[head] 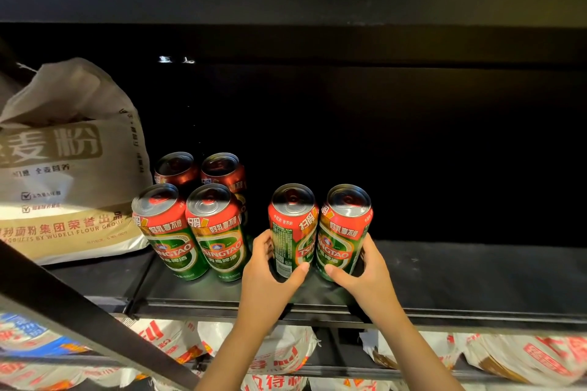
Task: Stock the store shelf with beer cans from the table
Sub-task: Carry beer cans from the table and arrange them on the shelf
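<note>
Two red and green beer cans stand upright side by side on the black shelf (476, 276). My left hand (270, 273) grips the left can (293, 228) near its base, thumb across the front. My right hand (365, 270) grips the right can (344, 228) the same way. To their left stands a group of several matching cans (193, 216) in two rows, a small gap away from the held pair.
A large beige flour sack (66, 165) sits on the shelf at the far left, against the can group. A black slanted bar (79, 317) crosses the lower left. The shelf below holds several white and red sacks (508, 355). Dark shelf depth stretches right of the cans.
</note>
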`<state>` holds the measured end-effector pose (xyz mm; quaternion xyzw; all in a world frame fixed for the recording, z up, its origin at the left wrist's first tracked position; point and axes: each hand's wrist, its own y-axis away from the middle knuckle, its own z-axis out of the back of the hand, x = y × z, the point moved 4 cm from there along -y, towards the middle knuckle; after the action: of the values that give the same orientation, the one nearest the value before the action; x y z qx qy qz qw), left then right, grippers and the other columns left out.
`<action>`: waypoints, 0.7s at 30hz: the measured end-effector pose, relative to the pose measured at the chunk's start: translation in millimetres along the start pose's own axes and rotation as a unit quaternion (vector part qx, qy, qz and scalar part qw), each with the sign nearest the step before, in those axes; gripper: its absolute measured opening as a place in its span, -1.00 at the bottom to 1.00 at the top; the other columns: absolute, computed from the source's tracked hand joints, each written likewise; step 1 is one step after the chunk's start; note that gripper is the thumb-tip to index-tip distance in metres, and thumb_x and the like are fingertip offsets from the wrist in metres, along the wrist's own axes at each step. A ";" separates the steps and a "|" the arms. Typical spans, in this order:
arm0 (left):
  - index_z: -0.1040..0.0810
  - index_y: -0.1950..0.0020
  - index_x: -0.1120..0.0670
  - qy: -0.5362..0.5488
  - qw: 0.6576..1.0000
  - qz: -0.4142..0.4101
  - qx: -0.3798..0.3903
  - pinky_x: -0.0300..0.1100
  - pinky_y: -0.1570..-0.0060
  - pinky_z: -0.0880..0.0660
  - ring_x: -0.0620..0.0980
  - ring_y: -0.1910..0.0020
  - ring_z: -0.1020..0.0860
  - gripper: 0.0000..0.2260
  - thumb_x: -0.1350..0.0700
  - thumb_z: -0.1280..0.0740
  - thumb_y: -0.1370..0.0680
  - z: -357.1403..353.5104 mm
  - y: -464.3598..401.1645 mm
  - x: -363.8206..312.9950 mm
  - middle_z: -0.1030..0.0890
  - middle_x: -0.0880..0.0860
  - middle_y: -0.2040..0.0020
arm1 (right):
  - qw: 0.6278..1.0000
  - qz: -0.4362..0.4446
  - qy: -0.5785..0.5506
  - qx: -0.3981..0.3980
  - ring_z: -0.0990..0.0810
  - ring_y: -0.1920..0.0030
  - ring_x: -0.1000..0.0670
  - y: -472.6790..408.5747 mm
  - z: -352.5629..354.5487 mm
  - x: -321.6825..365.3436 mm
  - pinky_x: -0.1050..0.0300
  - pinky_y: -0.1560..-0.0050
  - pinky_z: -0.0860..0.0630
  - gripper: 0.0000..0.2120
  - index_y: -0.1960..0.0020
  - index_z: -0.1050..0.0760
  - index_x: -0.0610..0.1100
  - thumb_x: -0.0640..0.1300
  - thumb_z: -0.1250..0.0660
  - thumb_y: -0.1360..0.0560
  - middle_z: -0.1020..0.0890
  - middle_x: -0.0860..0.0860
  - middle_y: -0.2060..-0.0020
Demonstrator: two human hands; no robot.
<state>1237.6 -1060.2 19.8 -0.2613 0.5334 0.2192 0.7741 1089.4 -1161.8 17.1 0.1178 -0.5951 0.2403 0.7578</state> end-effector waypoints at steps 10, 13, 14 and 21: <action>-0.38 -0.22 -0.07 -0.046 0.999 -0.025 -0.012 -0.35 -0.08 -0.43 -0.23 -0.13 -0.48 -0.46 -0.17 -0.46 -0.32 -1.3 -1.6 1.2 -0.47 -0.19 -0.09 | 0.999 -0.018 -0.027 -0.018 -0.53 -0.16 0.16 -2.2 1.0 -7.0 0.16 -0.12 -0.52 -0.27 -0.23 -0.34 0.07 0.11 -0.58 -0.15 -0.55 0.14 -0.13; -0.30 -0.27 -0.15 -0.030 0.999 -0.016 -0.025 -0.55 -0.02 -0.36 -0.38 -0.13 -0.45 -0.40 0.03 -0.53 -0.34 0.6 0.3 -1.5 -0.47 -0.27 -0.12 | 1.000 -0.013 -0.016 -0.020 -0.55 -0.14 0.15 -2.7 1.7 -8.6 0.17 -0.10 -0.52 -0.37 -0.20 -0.37 0.06 -0.02 -0.60 -0.23 -0.58 0.15 -0.09; -0.27 -0.27 -0.16 -0.021 0.999 -0.011 -0.024 -0.58 0.00 -0.34 -0.43 -0.12 -0.43 -0.37 0.09 -0.54 -0.34 0.9 0.7 -1.4 -0.46 -0.29 -0.12 | 1.000 -0.011 -0.015 -0.019 -0.56 -0.13 0.15 -2.7 2.0 -8.4 0.18 -0.10 -0.53 -0.40 -0.19 -0.39 0.05 -0.07 -0.60 -0.25 -0.58 0.15 -0.08; -0.23 -0.32 -0.10 -0.031 0.999 -0.005 0.009 -0.61 -0.03 -0.30 -0.46 -0.16 -0.39 -0.39 0.14 -0.48 -0.39 -0.9 0.1 4.9 -0.44 -0.29 -0.16 | 1.000 -0.005 0.000 -0.012 -0.55 -0.12 0.21 -1.6 0.3 -5.3 0.30 -0.06 -0.51 -0.47 -0.22 -0.40 0.10 -0.15 -0.52 -0.35 -0.59 0.19 -0.10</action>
<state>1238.6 -1060.4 14.9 -0.2496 0.5096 0.2189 0.7938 1089.0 -1164.4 12.3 0.1118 -0.5972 0.2298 0.7603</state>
